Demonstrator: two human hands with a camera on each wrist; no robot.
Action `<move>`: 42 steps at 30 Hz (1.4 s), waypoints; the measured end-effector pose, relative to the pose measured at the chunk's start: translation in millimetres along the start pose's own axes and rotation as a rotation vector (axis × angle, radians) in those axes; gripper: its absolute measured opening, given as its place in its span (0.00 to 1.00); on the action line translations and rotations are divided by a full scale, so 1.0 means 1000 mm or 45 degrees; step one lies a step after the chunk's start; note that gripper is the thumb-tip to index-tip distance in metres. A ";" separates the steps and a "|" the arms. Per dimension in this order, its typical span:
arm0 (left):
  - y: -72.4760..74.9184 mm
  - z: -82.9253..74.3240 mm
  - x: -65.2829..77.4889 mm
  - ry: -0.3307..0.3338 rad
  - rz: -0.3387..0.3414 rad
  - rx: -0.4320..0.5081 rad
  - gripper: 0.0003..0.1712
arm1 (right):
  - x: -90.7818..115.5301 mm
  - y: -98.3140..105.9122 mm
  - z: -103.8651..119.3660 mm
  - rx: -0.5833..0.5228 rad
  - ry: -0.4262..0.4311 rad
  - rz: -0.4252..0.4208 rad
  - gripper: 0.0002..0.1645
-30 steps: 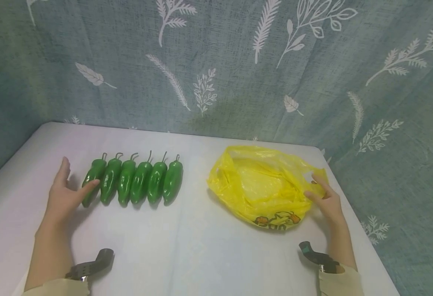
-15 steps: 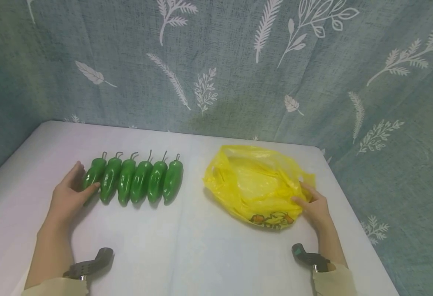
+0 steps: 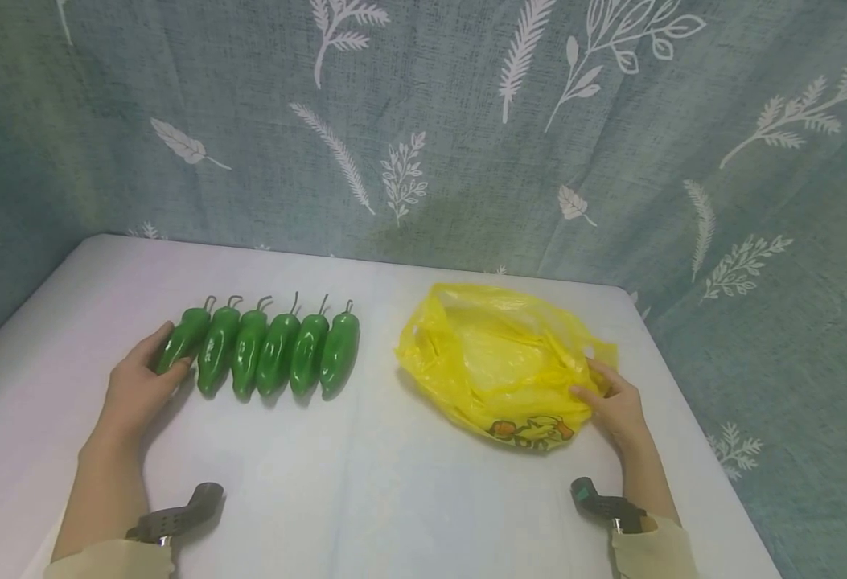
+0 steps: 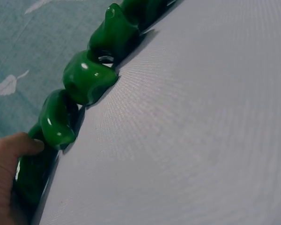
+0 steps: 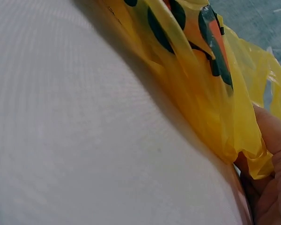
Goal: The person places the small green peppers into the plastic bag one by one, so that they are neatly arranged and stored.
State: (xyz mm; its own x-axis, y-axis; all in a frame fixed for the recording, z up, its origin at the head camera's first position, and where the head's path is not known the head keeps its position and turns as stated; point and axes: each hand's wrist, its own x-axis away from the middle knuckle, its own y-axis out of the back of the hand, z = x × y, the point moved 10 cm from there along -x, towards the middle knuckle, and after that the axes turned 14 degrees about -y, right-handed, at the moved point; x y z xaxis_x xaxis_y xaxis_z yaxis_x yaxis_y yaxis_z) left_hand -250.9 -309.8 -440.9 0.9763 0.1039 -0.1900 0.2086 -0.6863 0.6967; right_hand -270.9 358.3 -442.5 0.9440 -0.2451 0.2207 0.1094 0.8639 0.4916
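Observation:
Several glossy green chili peppers (image 3: 276, 354) with thin stems lie side by side in a row on the left half of the table. My left hand (image 3: 133, 382) grips the leftmost pepper (image 3: 178, 342), thumb on its near right side and fingers along its far left side. In the left wrist view the thumb (image 4: 25, 143) presses on that pepper, close to its neighbour. On the right, a yellow plastic bag (image 3: 441, 378) with a printed picture lies with its mouth spread wide. My right hand (image 3: 620, 410) pinches the bag's right edge; in the right wrist view bunched yellow plastic (image 5: 253, 159) shows at the thumb.
A white cloth (image 3: 387, 490) covers the table. Behind it and along the right side hangs a grey-green curtain (image 3: 452, 185) with white leaf prints. Dark wrist cameras (image 3: 206, 494) are strapped on both forearms.
My left hand has closed in on the leftmost pepper, which has tilted and shifted slightly. My right hand has moved left, pushing the bag's right side inward a little.

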 end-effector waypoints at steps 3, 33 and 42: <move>0.000 0.001 -0.001 0.026 0.000 -0.013 0.41 | 0.001 0.001 0.000 -0.012 -0.008 0.005 0.38; 0.021 0.005 0.008 0.189 -0.248 0.161 0.39 | -0.003 0.000 -0.003 -0.010 -0.014 -0.007 0.40; 0.025 -0.011 -0.001 0.112 -0.197 0.221 0.42 | -0.002 0.001 -0.002 -0.010 0.009 -0.018 0.40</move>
State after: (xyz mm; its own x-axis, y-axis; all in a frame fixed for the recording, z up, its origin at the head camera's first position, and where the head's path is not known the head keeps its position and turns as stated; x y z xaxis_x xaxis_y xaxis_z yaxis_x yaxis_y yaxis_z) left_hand -246.1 -319.2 -415.7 0.9364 0.2742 -0.2192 0.3503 -0.7698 0.5336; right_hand -272.5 360.4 -444.0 0.9447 -0.2539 0.2076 0.1250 0.8640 0.4878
